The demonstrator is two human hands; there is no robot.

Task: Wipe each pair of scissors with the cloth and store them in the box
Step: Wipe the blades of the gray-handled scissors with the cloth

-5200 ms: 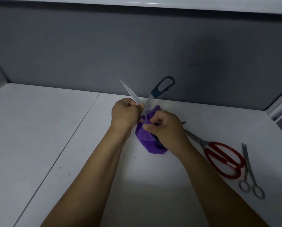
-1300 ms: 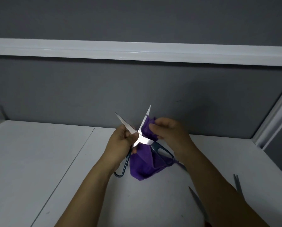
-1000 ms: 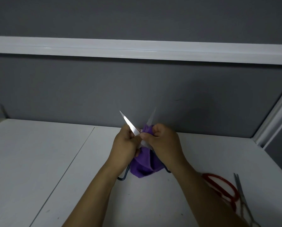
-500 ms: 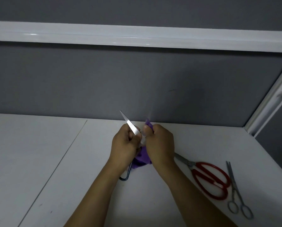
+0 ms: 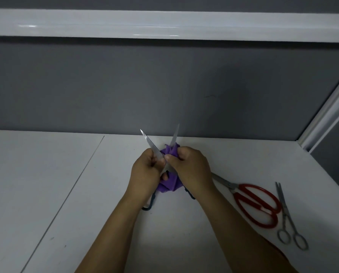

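A pair of dark-handled scissors [image 5: 149, 142] is held open above the white table, blades up in a V and handles hanging below the hands. My left hand [image 5: 145, 172] grips the left blade near the pivot. My right hand [image 5: 190, 168] pinches the purple cloth [image 5: 169, 184] around the base of the right blade. Red-handled scissors [image 5: 255, 203] lie shut on the table to the right, and small all-metal scissors [image 5: 288, 217] lie just beyond them. No box is in view.
The white table [image 5: 46, 184] has a seam running diagonally on the left. A grey partition wall [image 5: 164, 85] with a white rail stands close behind the hands. A white frame post [image 5: 326, 109] rises at the right corner.
My right hand has slid the cloth down from the tip of the right blade to its base, baring the tip again. The camera has tilted down, bringing the red and metal scissors into view.
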